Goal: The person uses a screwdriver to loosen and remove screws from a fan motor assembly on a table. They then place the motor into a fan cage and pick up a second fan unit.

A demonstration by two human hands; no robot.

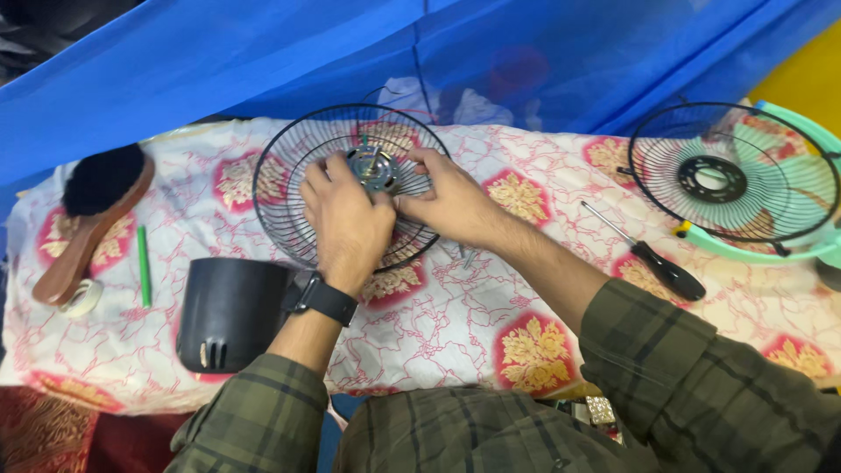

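Note:
A black wire fan guard [280, 175] lies on the patterned cloth with a metal motor hub [375, 168] at its centre. My left hand [346, 219], with a black watch on the wrist, rests over the guard and its fingers touch the hub's left side. From the right, my right hand [447, 201] pinches the hub's edge with fingertips. Both hands grip the motor hub together.
A black plastic motor cover [229, 311] lies by my left wrist. A wooden brush [92, 210], a tape roll [83, 300] and a green pen [143, 265] lie at left. A black-handled screwdriver [653, 258] and a second guard over a mint fan blade [736, 175] lie at right.

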